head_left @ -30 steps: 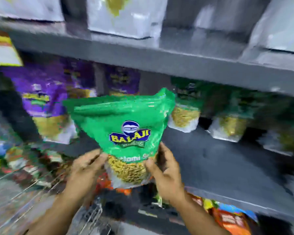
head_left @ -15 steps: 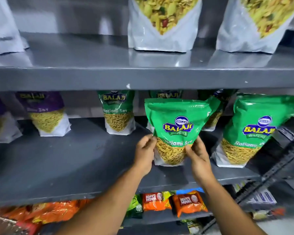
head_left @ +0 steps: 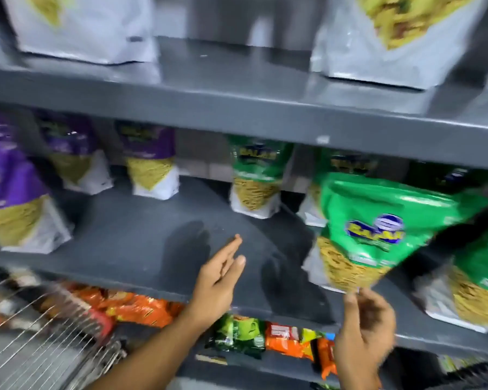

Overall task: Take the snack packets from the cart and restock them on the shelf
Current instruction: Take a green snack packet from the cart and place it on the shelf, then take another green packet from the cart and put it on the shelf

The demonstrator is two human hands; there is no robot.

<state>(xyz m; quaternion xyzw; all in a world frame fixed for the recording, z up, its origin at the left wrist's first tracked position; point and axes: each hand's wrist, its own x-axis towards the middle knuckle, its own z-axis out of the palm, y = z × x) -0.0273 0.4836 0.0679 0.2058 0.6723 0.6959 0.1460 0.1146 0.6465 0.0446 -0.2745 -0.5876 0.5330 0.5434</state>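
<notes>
The cart (head_left: 40, 333) is at the far left. The left hand (head_left: 219, 277) is open and holds nothing. The green bag (head_left: 378, 229) stands tilted on the shelf (head_left: 141, 243); the right hand (head_left: 364, 333), fingers loose, should nudge it straight.

Whole view motion-blurred; green packet (head_left: 383, 232) logo unreadable; cart (head_left: 40, 333) cut off near left; right hand (head_left: 364, 342) smeared.

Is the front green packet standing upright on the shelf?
No, tilted: the green packet leans right, its bottom corner at the right hand fingertips.
</notes>
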